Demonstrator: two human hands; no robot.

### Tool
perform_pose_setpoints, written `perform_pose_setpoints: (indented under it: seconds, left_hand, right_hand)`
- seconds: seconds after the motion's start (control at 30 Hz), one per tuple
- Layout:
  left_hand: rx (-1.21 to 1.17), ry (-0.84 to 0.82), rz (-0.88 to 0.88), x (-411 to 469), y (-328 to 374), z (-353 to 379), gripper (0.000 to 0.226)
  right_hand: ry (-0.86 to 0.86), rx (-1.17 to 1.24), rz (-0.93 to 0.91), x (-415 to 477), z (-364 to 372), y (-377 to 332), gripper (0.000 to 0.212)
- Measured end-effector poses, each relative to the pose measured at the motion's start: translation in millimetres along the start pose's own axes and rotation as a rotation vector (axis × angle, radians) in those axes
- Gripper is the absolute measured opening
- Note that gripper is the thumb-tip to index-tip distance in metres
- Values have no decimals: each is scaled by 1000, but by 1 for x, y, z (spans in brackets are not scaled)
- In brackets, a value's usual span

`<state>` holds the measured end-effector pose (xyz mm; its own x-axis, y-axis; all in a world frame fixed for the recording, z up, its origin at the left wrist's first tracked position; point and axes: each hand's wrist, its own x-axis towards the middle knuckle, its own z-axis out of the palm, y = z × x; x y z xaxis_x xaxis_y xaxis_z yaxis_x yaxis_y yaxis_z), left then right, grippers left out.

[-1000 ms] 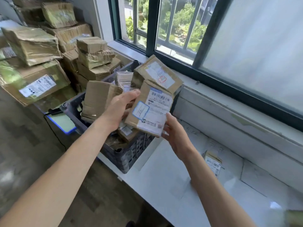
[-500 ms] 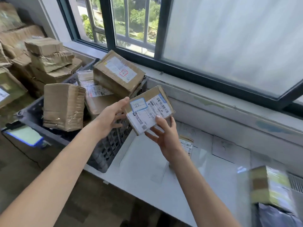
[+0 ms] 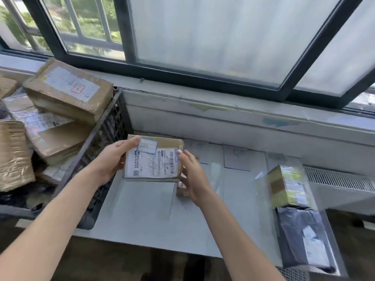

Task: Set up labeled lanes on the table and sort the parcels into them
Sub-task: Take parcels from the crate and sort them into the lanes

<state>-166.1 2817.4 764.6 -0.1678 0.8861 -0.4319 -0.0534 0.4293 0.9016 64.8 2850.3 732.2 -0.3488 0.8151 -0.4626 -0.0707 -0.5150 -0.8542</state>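
Note:
A flat brown cardboard parcel [image 3: 154, 159] with a white shipping label and a blue-edged sticker hangs just above the white table [image 3: 142, 220]. My left hand [image 3: 112, 159] grips its left edge, thumb on top. My right hand [image 3: 189, 175] holds its right edge with the fingers curled round it. Under my right hand a small brown parcel [image 3: 181, 189] lies on the table, mostly hidden. Several paper lane labels [image 3: 237, 159] lie along the table's far edge.
A dark plastic crate [image 3: 105, 138] full of brown parcels [image 3: 67, 92] stands at the left. On the right lie a yellow-green taped parcel [image 3: 288, 185] and a dark grey mailer bag [image 3: 304, 236]. A window sill runs behind the table.
Both hands carried the labelled parcel out of the crate, to the right and down over the table. The view swung right, away from the stacked boxes.

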Motion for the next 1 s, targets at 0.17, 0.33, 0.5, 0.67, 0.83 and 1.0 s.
perform_pose_setpoints:
  seconds: [0.17, 0.33, 0.5, 0.67, 0.83, 1.0]
  left_hand:
    - [-86, -48, -63, 16, -9, 49, 65]
    - [-92, 20, -27, 48, -23, 126, 32]
    - [-47, 24, -40, 84, -32, 206, 25]
    - [-27, 59, -76, 120, -43, 268, 24]
    - [16, 108, -111, 148, -57, 317, 13]
    - [66, 106, -175, 166, -76, 353, 17]
  right_hand:
    - [117, -2, -14, -2, -36, 2, 55]
    - [282, 66, -19, -1, -106, 0, 55]
    - [392, -10, -22, 10, -179, -5, 29]
    - [515, -103, -41, 30, -238, -8, 16]
    - [588, -170, -22, 51, -287, 1, 13]
    - [625, -255, 18, 64, -323, 18, 23]
